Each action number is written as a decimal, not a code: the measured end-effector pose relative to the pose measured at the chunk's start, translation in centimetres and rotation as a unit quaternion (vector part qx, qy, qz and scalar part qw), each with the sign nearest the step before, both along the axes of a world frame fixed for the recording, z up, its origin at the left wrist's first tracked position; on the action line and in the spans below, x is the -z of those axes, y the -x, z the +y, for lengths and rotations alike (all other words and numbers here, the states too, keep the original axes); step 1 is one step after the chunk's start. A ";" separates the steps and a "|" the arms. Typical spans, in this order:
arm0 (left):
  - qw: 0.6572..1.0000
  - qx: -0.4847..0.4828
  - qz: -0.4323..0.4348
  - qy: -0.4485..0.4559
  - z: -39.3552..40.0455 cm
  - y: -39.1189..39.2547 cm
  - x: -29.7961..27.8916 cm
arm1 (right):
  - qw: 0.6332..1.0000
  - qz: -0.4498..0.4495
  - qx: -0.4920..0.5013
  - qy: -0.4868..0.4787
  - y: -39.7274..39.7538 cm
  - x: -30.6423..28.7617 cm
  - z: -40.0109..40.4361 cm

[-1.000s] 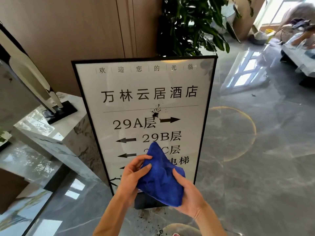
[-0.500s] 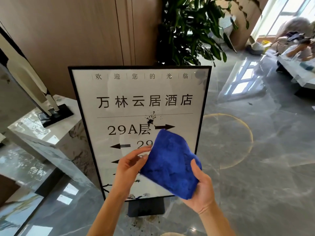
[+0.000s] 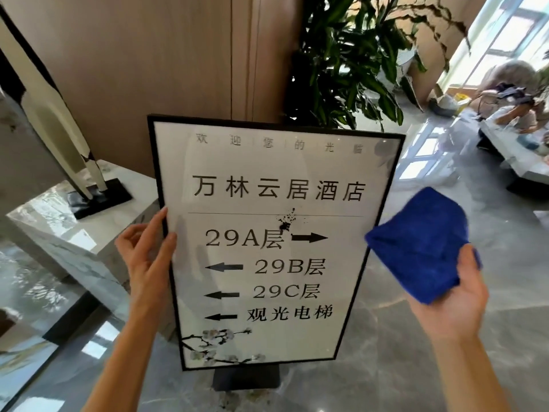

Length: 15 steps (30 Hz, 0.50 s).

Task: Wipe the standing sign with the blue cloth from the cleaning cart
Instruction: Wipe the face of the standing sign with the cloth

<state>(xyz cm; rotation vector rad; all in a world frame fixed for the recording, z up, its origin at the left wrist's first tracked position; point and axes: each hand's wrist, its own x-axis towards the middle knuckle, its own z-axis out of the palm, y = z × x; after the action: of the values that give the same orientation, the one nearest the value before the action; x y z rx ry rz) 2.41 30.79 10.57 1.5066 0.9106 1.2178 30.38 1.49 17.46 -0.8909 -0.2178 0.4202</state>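
The standing sign (image 3: 267, 179) is a black-framed white board with Chinese text and arrows on a dark foot. A black ink-like splatter (image 3: 285, 223) marks its glass near the middle. My left hand (image 3: 147, 263) grips the sign's left frame edge, thumb on the glass. My right hand (image 3: 454, 298) holds the folded blue cloth (image 3: 421, 245) in the air just off the sign's right edge; the cloth is not touching the glass.
A marble plinth (image 3: 89, 242) with a pale sculpture (image 3: 50, 120) on a black base stands to the left. A leafy plant (image 3: 350, 63) rises behind the sign. A person (image 3: 517, 111) sits by a low table at the far right. Glossy grey floor (image 3: 445, 367) surrounds the sign.
My left hand let go of the cloth and took hold of the sign's left edge. My right hand carried the cloth rightward, off the sign's face. The view came closer.
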 end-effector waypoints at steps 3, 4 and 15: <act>0.995 0.053 0.062 -0.059 1.7 0.0 1.2 | 0.998 -0.021 0.024 0.060 -0.9 -0.2 0.8; 0.991 0.067 0.088 -0.081 2.3 -0.1 1.8 | 0.994 -0.027 0.032 0.097 -1.1 -0.2 1.4; 0.986 0.037 0.097 -0.129 5.4 -2.1 7.3 | 0.871 -0.231 0.144 0.410 1.1 4.0 11.4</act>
<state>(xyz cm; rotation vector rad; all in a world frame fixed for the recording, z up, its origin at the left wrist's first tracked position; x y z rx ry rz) 4.54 36.23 3.25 1.8764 0.8378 1.1830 29.30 12.92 13.50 -1.8422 -0.3465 -0.0153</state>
